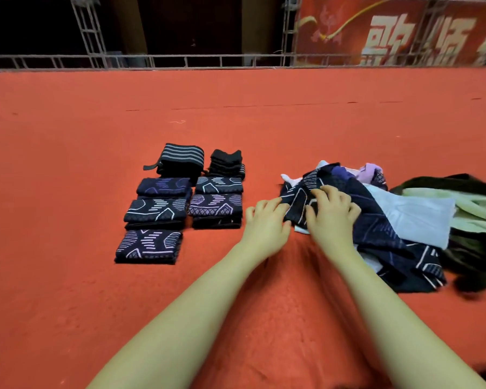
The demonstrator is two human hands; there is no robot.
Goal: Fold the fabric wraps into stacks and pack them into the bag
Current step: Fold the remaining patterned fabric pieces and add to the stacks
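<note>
Head view: both hands' fingers grip a loose wrap, folded stacks left, bag right.

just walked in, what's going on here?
A person is sorting fabric wraps on a red carpet. Both hands, left hand and right hand, grip a dark patterned wrap at the near edge of the unfolded pile. To their left, the folded stacks sit in two columns, with a grey-striped stack at the back. A dark bag with a pale green lining lies open beyond the pile. Nothing from the stacks looks packed yet.
</note>
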